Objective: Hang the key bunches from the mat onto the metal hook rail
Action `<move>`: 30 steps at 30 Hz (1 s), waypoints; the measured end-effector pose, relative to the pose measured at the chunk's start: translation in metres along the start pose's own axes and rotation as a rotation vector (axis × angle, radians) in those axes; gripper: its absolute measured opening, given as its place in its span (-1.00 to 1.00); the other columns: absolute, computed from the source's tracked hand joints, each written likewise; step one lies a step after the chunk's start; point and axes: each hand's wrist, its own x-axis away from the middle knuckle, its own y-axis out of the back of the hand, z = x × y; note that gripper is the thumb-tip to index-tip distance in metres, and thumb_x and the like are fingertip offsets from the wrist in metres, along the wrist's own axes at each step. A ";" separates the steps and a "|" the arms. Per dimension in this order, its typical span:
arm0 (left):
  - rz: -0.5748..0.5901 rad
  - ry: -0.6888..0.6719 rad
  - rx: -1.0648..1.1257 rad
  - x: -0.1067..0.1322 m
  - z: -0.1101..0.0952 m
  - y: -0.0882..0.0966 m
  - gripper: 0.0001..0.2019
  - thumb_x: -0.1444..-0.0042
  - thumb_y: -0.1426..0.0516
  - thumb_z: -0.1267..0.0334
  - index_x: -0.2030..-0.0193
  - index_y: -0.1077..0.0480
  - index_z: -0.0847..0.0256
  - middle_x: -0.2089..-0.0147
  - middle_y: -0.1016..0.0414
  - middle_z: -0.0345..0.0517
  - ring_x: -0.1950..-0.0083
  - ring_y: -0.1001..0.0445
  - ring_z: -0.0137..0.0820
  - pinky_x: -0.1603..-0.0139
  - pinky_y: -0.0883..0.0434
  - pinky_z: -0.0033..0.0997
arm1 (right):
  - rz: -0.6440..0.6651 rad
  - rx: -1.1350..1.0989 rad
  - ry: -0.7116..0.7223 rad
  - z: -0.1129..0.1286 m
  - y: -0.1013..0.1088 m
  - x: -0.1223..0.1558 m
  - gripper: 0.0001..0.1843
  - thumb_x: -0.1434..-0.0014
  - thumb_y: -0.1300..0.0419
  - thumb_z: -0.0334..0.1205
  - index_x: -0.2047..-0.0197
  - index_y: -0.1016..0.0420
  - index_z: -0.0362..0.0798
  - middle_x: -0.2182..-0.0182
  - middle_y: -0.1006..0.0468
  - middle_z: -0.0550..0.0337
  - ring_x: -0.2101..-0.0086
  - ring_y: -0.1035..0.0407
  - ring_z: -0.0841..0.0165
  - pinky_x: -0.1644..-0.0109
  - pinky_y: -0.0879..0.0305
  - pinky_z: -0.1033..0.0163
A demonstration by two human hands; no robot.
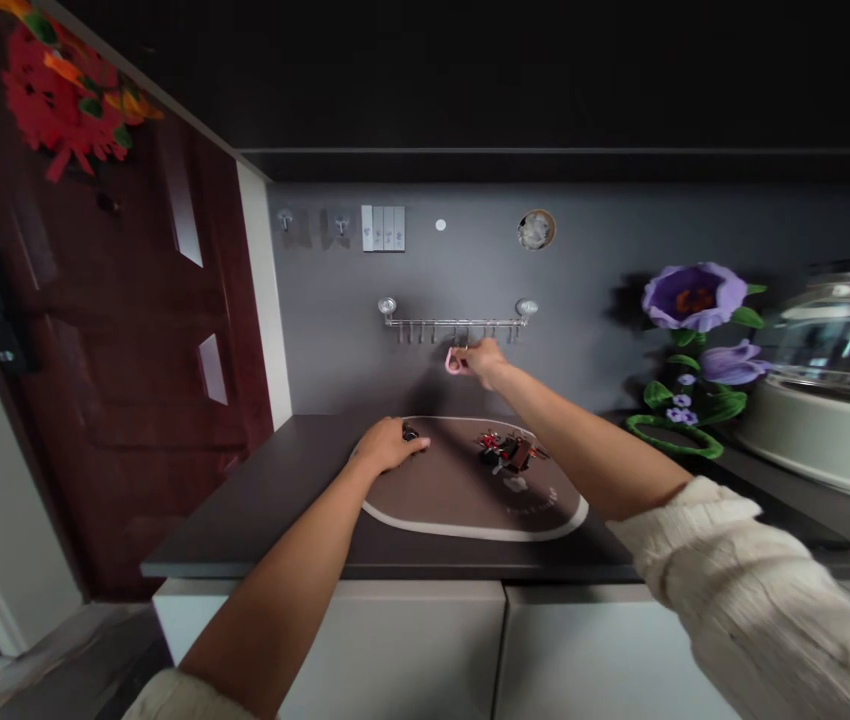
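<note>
My right hand [486,362] is raised to the wall at a clear hook rail [458,323]. Its fingers are closed on a pink loop [454,360], just below the small hooks; what else they hold is hidden. On the left part of a brown oval mat [446,500] rests my left hand [387,443], curled about a small black thing [410,433] that it partly covers. Its thumb lies along that thing's near side. A red-and-black model vehicle [511,452] stands on the right part of the mat, apart from both hands.
Purple artificial flowers [695,300] stand at the right, beside a white appliance with a clear dome [837,400]. Dark cabinets [530,80] overhang the counter. Two clear hooks [341,224] and a switch-like panel [384,229] are on the wall. A dark red door [170,400] is at left.
</note>
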 end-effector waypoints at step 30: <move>0.453 0.140 1.363 0.034 -0.025 0.017 -0.39 0.22 0.33 -0.40 0.77 0.17 0.17 0.81 0.23 -0.32 0.76 0.18 -0.63 0.72 0.13 -0.50 | 0.938 -0.479 -0.541 -0.027 0.093 0.113 -0.36 0.10 0.32 0.42 0.72 0.21 -0.03 0.83 0.16 0.41 0.78 0.26 0.60 0.76 0.24 0.43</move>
